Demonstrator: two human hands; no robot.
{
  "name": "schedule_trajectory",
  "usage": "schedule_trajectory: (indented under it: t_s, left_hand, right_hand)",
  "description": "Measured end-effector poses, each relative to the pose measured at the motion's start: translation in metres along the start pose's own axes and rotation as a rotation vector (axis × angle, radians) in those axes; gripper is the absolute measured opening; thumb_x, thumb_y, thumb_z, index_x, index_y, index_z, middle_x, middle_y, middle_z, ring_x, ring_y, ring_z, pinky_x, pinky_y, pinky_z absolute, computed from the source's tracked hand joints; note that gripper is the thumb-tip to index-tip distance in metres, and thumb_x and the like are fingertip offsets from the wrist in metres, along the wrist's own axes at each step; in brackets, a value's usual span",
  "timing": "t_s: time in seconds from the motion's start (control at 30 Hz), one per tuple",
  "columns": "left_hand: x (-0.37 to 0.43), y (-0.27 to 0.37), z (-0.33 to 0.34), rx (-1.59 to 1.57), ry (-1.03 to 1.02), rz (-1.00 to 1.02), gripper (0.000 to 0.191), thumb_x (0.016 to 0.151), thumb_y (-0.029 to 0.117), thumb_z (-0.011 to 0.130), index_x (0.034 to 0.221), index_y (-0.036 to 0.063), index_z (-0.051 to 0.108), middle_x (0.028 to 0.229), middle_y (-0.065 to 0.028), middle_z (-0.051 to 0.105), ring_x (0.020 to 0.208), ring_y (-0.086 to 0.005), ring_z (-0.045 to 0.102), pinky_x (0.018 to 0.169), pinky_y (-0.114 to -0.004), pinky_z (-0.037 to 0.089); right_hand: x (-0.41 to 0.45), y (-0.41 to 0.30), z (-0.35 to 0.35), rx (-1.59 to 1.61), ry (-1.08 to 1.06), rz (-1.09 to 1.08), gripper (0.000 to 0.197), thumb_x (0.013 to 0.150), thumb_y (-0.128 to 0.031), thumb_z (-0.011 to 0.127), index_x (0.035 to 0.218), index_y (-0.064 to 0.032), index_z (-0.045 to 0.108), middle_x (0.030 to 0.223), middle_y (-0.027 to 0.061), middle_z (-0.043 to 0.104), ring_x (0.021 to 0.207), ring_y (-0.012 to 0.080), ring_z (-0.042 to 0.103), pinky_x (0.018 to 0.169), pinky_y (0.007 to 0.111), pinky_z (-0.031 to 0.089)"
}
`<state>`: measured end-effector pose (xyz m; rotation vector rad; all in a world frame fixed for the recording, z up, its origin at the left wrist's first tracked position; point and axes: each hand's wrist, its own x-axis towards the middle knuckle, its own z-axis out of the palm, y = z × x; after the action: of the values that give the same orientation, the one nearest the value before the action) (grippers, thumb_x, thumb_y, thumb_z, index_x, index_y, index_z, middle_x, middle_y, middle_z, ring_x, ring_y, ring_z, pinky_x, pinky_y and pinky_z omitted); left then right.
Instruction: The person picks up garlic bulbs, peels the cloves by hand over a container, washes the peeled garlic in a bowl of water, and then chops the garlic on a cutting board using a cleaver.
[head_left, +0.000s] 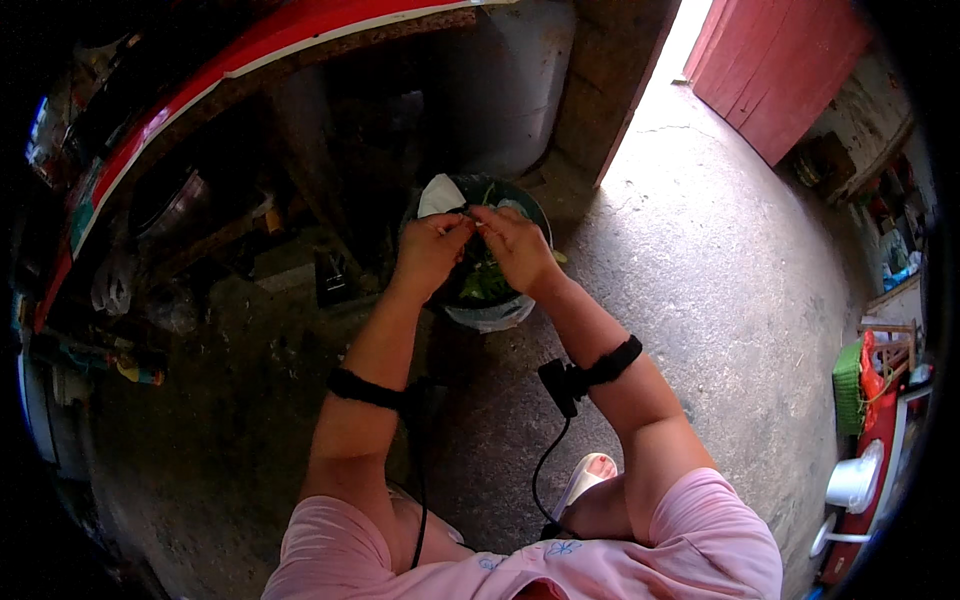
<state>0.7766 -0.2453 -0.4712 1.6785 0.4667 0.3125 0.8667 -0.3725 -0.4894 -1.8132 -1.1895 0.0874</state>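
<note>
My left hand (430, 251) and my right hand (511, 244) meet at their fingertips above a round bin (546, 217) that stands on the floor. Both sets of fingers are pinched on something small and pale, too small to name. Green leafy scraps (484, 281) lie inside the bin, below and between my hands. A white piece (441, 196), perhaps paper or plastic, stands up at the bin's far left side, just beyond my left hand. A pale plastic liner (491, 315) shows along the near side of the bin.
A red-edged counter (247, 60) runs over dark clutter at the left. A wooden post (615, 82) stands beside the doorway, with a red door (780, 67) beyond. At the right are a green basket (848, 390) and a white bucket (851, 481). My sandalled foot (592, 476) rests on concrete.
</note>
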Motion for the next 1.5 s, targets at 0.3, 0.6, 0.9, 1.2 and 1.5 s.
schedule_trajectory:
  t_s: [0.3,0.6,0.9,1.2,1.5]
  left_hand:
    - [-0.001,0.000,0.002,0.051,0.036,0.079,0.017,0.086,0.013,0.052,0.094,0.0014,0.061,0.058,-0.0020,0.052,0.048,-0.0072,0.044,0.042,-0.026,0.033]
    - [0.004,-0.011,-0.002,0.231,0.035,-0.037,0.019,0.084,0.020,0.058,0.092,0.0034,0.063,0.061,-0.0017,0.054,0.049,-0.0068,0.045,0.042,-0.027,0.034]
    - [0.005,-0.013,0.002,0.188,0.027,0.303,0.018,0.085,0.015,0.056,0.098,0.0041,0.063,0.070,-0.0043,0.059,0.054,-0.0081,0.050,0.046,-0.027,0.039]
    - [0.000,-0.005,0.001,0.636,0.034,0.631,0.014,0.081,0.007,0.055,0.091,-0.0006,0.060,0.081,-0.0144,0.060,0.069,-0.0282,0.059,0.056,-0.036,0.045]
    - [-0.004,0.000,0.000,0.050,-0.102,0.091,0.017,0.085,0.014,0.052,0.089,-0.0008,0.059,0.063,-0.0042,0.053,0.053,-0.0119,0.049,0.048,-0.026,0.037]
  right_hand:
    - [0.004,-0.007,-0.004,0.026,0.016,-0.085,0.027,0.085,-0.010,0.048,0.111,-0.0061,0.051,0.091,0.0179,0.055,0.081,0.0335,0.055,0.071,0.038,0.044]
    - [0.005,0.011,-0.009,0.420,-0.063,0.245,0.025,0.089,-0.016,0.045,0.113,-0.0096,0.049,0.082,0.0135,0.055,0.068,0.0220,0.050,0.063,0.032,0.041]
    - [0.003,0.011,-0.008,-0.092,-0.044,-0.154,0.035,0.084,-0.005,0.044,0.119,-0.0046,0.043,0.101,0.0206,0.055,0.091,0.0384,0.053,0.075,0.041,0.044]
    - [0.000,0.004,-0.013,-0.219,-0.145,-0.176,0.038,0.085,-0.008,0.042,0.122,-0.0032,0.040,0.106,0.0221,0.052,0.095,0.0384,0.052,0.079,0.041,0.043]
    - [0.006,-0.004,-0.014,-0.080,-0.044,-0.232,0.031,0.085,-0.017,0.048,0.112,-0.0025,0.045,0.097,0.0201,0.055,0.087,0.0377,0.054,0.071,0.042,0.045]
